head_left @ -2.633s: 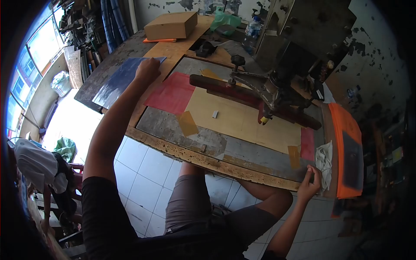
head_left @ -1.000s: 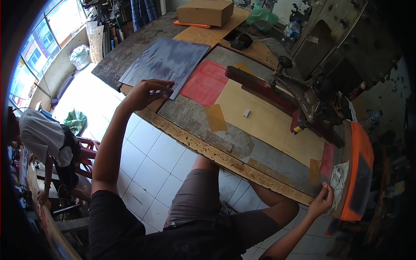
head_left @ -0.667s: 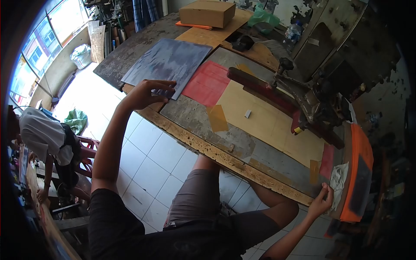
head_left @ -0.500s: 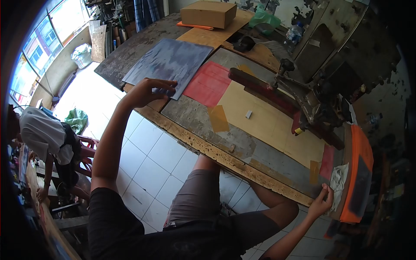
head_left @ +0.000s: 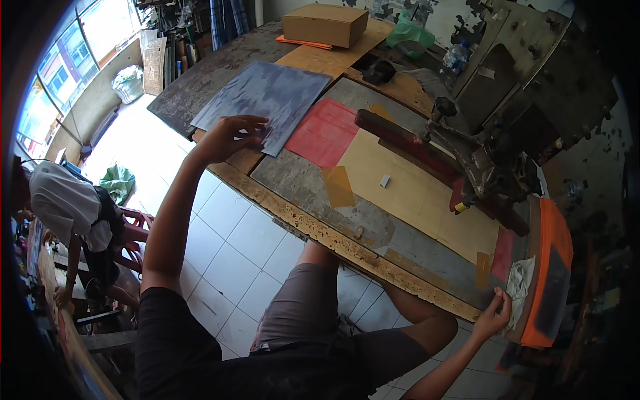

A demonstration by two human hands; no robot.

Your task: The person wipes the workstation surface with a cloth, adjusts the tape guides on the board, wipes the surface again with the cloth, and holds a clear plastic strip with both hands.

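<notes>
Head view: the left hand (head_left: 230,139), spread by the blue sheet (head_left: 267,93), should touch edges lightly; the right hand (head_left: 492,317)'s grip is unclear.

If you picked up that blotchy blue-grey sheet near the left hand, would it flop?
Probably not much: the sheet lies flat, with straight edges, so it seems fairly stiff. It looks thin, so likely light. Its smooth-looking face might feel slippery.
</notes>
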